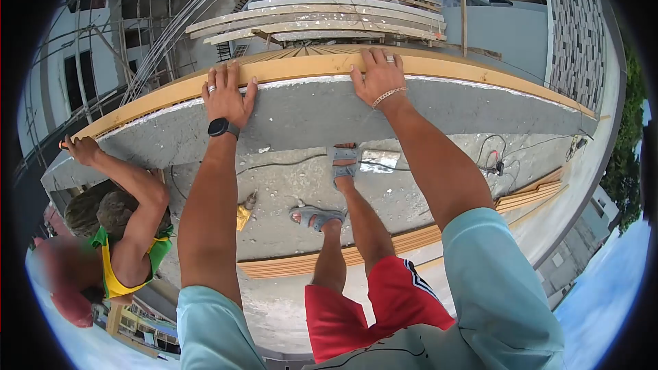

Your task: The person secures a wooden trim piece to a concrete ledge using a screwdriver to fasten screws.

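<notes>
A long tan wooden board (pixel 295 68) runs along the top of a grey concrete ledge (pixel 301 120). My left hand (pixel 228 99), with a ring and a dark watch at the wrist, grips the board left of its middle, fingers over the top and thumb apart. To the right, my right hand (pixel 381 81), wearing a ring and a bracelet, holds the same board with its fingers bent over the far edge. Where the fingertips end on the far side is hidden.
At the left, a co-worker in a red cap (pixel 72 308) holds a small orange-tipped object (pixel 63 144) at the board's end. Tan slats (pixel 343 258) lie on the floor behind my feet. A cable (pixel 288 163) crosses the floor; bamboo scaffolding (pixel 103 27) stands beyond the ledge.
</notes>
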Demonstrator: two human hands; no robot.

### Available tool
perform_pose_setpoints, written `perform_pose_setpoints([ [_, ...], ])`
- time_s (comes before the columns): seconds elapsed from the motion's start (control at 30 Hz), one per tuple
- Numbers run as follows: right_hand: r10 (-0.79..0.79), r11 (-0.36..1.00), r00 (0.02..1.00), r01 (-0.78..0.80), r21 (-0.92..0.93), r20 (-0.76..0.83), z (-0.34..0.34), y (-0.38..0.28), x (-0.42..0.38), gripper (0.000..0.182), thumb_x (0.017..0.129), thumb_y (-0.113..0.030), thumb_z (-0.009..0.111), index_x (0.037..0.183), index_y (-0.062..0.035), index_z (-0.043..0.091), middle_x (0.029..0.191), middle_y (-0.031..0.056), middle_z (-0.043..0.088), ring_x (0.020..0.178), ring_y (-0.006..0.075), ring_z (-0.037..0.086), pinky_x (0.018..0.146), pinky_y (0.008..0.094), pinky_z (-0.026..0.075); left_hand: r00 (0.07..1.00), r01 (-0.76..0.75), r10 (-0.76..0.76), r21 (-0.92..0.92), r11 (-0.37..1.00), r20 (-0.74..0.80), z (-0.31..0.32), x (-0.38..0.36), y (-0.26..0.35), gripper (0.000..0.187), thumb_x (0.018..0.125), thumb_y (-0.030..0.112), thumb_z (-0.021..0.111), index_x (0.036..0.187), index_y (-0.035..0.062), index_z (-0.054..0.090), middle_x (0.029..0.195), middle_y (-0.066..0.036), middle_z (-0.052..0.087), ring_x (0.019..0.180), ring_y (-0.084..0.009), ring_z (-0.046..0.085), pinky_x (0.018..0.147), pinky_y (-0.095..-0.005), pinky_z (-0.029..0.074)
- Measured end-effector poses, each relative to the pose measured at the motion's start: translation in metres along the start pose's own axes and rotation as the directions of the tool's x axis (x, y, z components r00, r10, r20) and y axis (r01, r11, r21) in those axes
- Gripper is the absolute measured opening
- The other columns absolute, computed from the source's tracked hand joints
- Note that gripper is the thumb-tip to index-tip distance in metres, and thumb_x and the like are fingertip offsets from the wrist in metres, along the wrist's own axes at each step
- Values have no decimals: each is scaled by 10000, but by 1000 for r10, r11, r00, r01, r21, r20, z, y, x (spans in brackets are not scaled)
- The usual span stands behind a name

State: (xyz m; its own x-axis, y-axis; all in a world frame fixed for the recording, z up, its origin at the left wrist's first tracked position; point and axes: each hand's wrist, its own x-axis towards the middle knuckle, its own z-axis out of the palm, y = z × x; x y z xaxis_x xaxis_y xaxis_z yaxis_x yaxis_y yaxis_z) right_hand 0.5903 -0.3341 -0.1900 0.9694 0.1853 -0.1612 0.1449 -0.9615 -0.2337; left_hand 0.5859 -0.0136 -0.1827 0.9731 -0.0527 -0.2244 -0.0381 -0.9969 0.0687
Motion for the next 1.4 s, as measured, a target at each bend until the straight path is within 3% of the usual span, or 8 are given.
perform_pose_setpoints([
  [0.13,58,998,993,-59,9,100,-11,-5,-1,472,860,-379,493,1201,-60,559,1148,163,563,1136,327,523,1026,517,282,997,24,-22,-28,999,70,1,-9,0,588,907,470,448,1404,160,406,1414,-158,404,1364,-360,297,1090,-532,221],
  [0.23,69,998,981,-69,-6,180,-20,-7,6,475,857,-368,491,1209,-56,550,1141,176,557,1122,335,536,1043,524,269,1000,5,-4,52,999,-20,-3,0,6,605,895,481,417,1394,140,425,1441,-153,385,1368,-371,286,1107,-559,183],
  [0.33,47,999,988,-44,-25,148,-15,-4,10,472,855,-357,486,1212,-53,541,1168,178,549,1128,337,533,1057,531,258,998,-61,64,129,990,-16,0,6,2,602,899,474,407,1394,133,430,1435,-151,397,1375,-368,278,1111,-565,172],
  [0.43,-16,1000,1000,17,-11,27,-4,0,6,466,853,-352,483,1206,-53,535,1181,174,551,1142,343,523,1060,534,260,997,-75,76,25,997,-8,0,6,1,567,879,444,447,1328,99,484,1351,-146,474,1324,-362,343,1079,-548,226],
  [0.47,-15,1000,999,15,-13,32,-4,2,4,466,853,-352,483,1206,-53,535,1181,174,551,1142,343,523,1060,534,260,998,-68,68,-59,996,-4,-1,5,1,554,869,433,465,1301,89,502,1316,-144,499,1299,-360,370,1064,-538,248],
  [0.53,46,999,985,-42,-28,166,-9,-2,7,456,845,-350,487,1191,-58,540,1182,165,560,1159,344,508,1055,530,272,998,-66,65,-49,997,-14,-3,4,3,541,859,425,477,1280,86,510,1297,-140,507,1279,-354,386,1050,-524,264],
  [1.1,20,998,994,-14,-58,104,-11,1,6,428,841,-340,505,1185,-88,548,1144,151,573,1124,339,529,1038,517,292,999,-34,34,-22,999,28,-6,5,4,520,865,422,481,1268,95,514,1289,-134,508,1259,-315,406,1041,-501,277],
  [1.4,8,997,989,4,-82,150,-9,0,8,430,852,-331,490,1209,-92,515,1168,154,556,1131,330,529,1042,530,289,999,-13,10,-63,998,-52,-5,5,4,513,837,425,513,1235,102,533,1233,-123,531,1238,-319,418,1039,-486,281],
])
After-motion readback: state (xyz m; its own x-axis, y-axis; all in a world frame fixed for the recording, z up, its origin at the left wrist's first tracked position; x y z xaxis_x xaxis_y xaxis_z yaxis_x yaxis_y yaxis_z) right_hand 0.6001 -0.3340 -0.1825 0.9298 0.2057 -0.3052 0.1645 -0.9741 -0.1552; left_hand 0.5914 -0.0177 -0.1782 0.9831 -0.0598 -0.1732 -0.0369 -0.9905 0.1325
